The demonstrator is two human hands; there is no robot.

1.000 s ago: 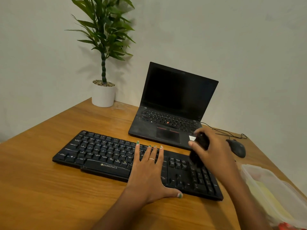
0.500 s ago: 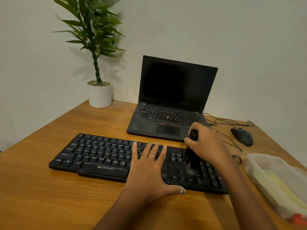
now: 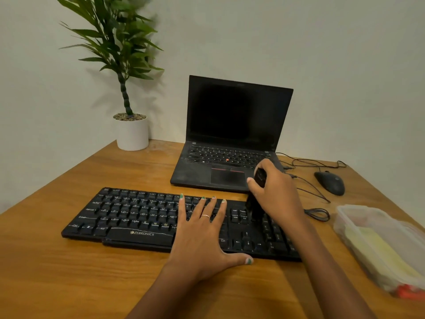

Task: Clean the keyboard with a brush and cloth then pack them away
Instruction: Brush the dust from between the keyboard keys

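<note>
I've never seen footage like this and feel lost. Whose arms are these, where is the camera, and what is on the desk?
The camera sits on a person's head, looking down at their own hands. The left hand lies flat on a black keyboard, steadying it. The right hand grips a dark brush over the keys at the right end. Behind stand an open laptop and a potted plant. At right lie a mouse and a clear plastic box.
</note>
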